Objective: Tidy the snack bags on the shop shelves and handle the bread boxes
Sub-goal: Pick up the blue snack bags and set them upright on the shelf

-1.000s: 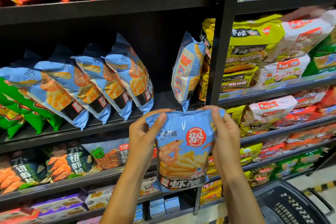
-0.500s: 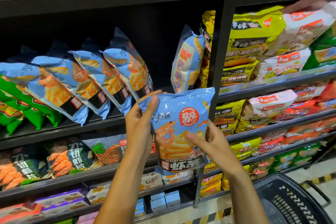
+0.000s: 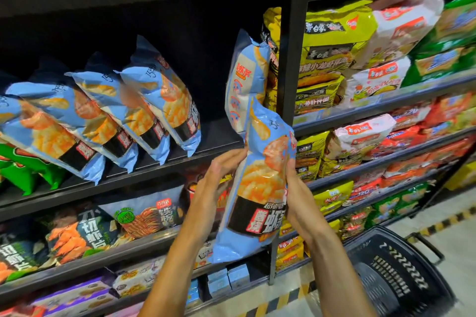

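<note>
Head view: I read the left hand (image 3: 219, 180) and right hand (image 3: 298, 193) gripping one blue snack bag (image 3: 260, 188) between them, upright, slightly tilted. Beyond the grip, just above it, another blue bag (image 3: 244, 80) stands on the black shelf (image 3: 219, 141); leaning bags (image 3: 159, 95) sit left of it.

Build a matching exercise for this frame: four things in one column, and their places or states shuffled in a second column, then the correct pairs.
Things
1. held blue snack bag
2. lone blue bag
3. black shopping basket
4. green bag

Places or states
A. on the floor at lower right
B. gripped between the left hand and right hand
C. upright against the black shelf post
D. at the left end of the middle shelf, below the leaning blue bags

Pairs: 1-B, 2-C, 3-A, 4-D
</note>
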Motion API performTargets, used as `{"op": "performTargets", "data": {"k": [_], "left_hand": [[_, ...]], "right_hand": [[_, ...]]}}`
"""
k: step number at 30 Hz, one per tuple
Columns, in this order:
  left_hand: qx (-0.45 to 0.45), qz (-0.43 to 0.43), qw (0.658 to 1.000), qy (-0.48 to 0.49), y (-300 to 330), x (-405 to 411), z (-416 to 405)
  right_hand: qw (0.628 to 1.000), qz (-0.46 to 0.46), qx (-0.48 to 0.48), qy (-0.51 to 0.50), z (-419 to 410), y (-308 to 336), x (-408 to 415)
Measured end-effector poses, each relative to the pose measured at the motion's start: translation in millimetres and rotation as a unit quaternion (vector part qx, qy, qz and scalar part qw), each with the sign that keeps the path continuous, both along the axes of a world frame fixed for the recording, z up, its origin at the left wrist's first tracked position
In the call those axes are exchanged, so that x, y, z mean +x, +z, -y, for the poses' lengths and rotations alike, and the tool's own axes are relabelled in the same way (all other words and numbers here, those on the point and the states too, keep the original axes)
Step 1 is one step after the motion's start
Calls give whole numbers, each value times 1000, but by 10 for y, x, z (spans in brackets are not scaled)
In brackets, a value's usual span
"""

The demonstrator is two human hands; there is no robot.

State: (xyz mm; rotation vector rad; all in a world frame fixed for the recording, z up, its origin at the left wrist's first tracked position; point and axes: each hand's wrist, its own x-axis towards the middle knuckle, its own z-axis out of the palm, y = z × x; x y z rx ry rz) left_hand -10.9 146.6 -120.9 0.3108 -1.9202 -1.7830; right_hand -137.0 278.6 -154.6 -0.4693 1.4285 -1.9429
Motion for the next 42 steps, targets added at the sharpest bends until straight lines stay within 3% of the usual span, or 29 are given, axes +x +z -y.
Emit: {"op": "performTargets", "data": {"k": [9,16,18,23,28,31,34,37,42], "left_hand": [[-18,-8,1000,-19,6,50,15],[-131,111,979,-108,-21,188,108],[-133,91,983,-84,-57,155,73],[-18,-28,997,69,-150,69,172],[187,-21,973,134,-76,36,204],[218,-10,967,133,-85,-3,181],[190,-23,970,151,-97,-3,163],[93,-35,984,145,-70,3,118],[-11,0,1000,1,66,90,123]], "right_hand": [[1000,-5,-10,-15,-24,17,25],[991,-119,-9,-68,-77,120,29],[984,-156,-12,-85,-40,176,67],[981,-191,-27,-28,-34,324,71],[979,-190,-31,64,-75,380,116],[977,-180,-24,112,-78,337,181],[975,-176,-34,128,-29,468,179],[977,-186,-25,101,14,481,161],[976,-216,-32,26,-190,380,157]]}}
